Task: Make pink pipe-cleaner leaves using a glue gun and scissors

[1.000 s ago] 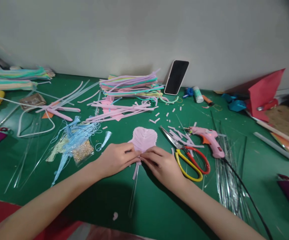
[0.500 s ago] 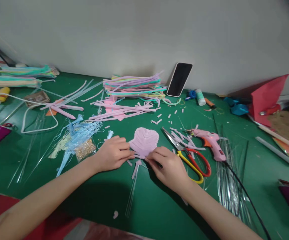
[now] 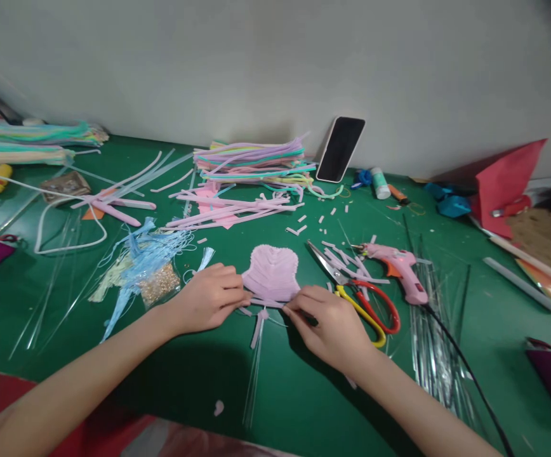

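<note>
A lilac, shell-shaped piece made of pipe cleaners (image 3: 272, 273) lies in the middle, with ribbed lines and a scalloped upper edge. My left hand (image 3: 211, 297) is closed in a pinch at its lower left corner. At the lower right corner my right hand (image 3: 327, 320) pinches too, and a straight lilac strip runs along the bottom edge between both hands. The fingertips partly hide what they grip. Just below lies a small lilac knotted piece (image 3: 262, 315) with thin clear strands trailing toward me.
Scissors (image 3: 358, 301) and a pink glue gun (image 3: 402, 270) lie to the right among lilac offcuts. Blue tassels (image 3: 154, 254) and a bag of gold beads (image 3: 160, 284) are left. Pipe-cleaner bundles (image 3: 251, 162) and a leaning phone (image 3: 341, 149) stand behind, on the green table (image 3: 190, 387).
The shell-shaped piece's lower edge now looks wider and straighter between my hands. Both hands keep their pinch, and my right hand has shifted slightly right. The whole view has moved a little.
</note>
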The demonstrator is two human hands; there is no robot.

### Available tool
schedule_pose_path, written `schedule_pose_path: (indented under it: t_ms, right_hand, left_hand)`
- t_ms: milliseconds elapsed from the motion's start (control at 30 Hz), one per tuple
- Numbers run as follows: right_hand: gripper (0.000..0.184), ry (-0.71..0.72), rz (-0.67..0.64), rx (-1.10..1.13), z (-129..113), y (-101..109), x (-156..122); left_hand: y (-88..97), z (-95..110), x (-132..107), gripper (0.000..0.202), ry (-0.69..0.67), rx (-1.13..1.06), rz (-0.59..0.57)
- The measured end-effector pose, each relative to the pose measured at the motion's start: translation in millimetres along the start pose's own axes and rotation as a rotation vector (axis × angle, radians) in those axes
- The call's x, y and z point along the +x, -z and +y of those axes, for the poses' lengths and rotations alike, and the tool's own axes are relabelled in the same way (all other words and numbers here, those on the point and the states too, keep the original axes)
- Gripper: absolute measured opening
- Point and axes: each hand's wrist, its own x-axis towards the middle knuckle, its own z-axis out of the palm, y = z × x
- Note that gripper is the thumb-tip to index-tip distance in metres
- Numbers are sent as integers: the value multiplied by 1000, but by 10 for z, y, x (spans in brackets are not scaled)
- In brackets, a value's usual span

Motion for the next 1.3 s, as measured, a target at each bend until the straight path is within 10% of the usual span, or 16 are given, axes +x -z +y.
schedule_pose_path:
  t_ms: [400,733,1067,1300]
  right_hand:
    - [14,34,182,6,82,199,-261]
    - [15,-26,-71,-112,254,569,-352]
    - [9,70,33,130,57,-143,186]
    - [12,85,5,184,135,-113,176]
  left_hand:
    - [-33,-12,-23,16,-5,-10,13]
    - [-68,-26,-50,15,-3,12,27]
    - [-59,77,28,22,26,49,38]
    - [160,-29,-156,17,169,-49,34]
